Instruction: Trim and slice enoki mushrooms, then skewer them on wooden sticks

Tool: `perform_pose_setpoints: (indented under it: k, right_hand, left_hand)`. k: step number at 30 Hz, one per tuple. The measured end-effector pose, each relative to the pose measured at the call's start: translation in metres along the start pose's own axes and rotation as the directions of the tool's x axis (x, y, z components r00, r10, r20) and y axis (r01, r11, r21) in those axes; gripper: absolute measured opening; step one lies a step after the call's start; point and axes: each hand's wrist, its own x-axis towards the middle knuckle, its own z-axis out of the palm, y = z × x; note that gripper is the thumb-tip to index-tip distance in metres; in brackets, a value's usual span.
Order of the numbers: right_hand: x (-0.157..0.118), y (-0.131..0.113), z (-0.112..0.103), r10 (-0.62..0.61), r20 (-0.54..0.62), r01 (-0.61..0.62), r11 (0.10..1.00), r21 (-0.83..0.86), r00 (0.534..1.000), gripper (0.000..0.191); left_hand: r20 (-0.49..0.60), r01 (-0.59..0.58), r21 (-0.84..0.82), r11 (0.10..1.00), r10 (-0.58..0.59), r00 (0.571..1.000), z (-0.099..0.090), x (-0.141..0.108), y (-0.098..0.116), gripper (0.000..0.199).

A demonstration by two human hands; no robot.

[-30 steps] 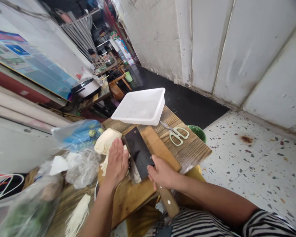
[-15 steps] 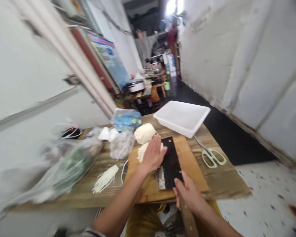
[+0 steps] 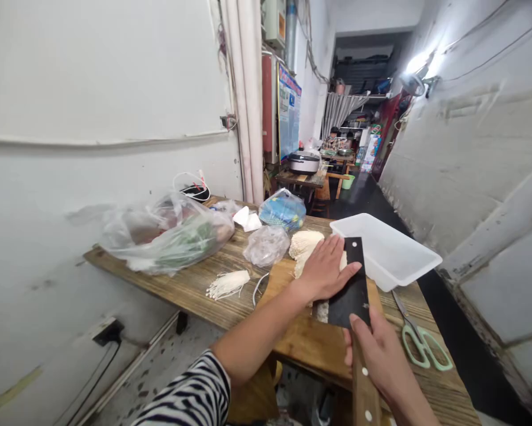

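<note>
Enoki mushrooms (image 3: 306,251), partly hidden under flat left hand (image 3: 325,269); right hand (image 3: 379,361) clamped on cleaver (image 3: 352,284), hands apart

On your wooden table (image 3: 190,296), the wooden cutting board (image 3: 303,337) sits at the near edge, with a clump of pale enoki mushrooms (image 3: 305,248) on its far end. The white plastic tray (image 3: 383,251) rests just beyond the board, toward the right edge. Green-handled scissors (image 3: 423,349) lie right of the board. Left of it lie loose enoki strands (image 3: 228,284), then a clear plastic bag (image 3: 266,245), with a bulging plastic bag of greens (image 3: 168,236) near the left edge.
</note>
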Motion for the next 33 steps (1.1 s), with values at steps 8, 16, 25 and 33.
perform_pose_setpoints:
  k: [8, 16, 25, 33]
  right_hand:
    - [0.027, -0.034, 0.063, -0.118, 0.252, 0.119, 0.993, 0.011, 0.961, 0.027]
    - [0.079, 0.016, 0.185, 0.003, 0.573, -0.065, 0.994, 0.088, 0.819, 0.026]
    - [0.1, 0.03, 0.194, 0.138, 0.517, -0.097, 0.99, -0.106, 0.845, 0.009]
    - [0.04, 0.0, 0.059, -0.016, 0.332, -0.008, 0.997, 0.071, 0.943, 0.019]
  left_hand:
    - [-0.281, 0.177, 0.093, 0.98, -0.145, 0.949, -0.069, -0.04, -0.054, 0.086]
    - [-0.263, 0.56, 0.162, 0.813, -0.511, 0.818, -0.036, -0.133, -0.187, 0.075]
    - [-0.175, 0.667, 0.149, 0.73, -0.645, 0.744, 0.009, -0.147, -0.229, 0.07]
    - [-0.123, 0.645, 0.393, 0.655, -0.658, 0.743, 0.025, -0.151, -0.243, 0.076]
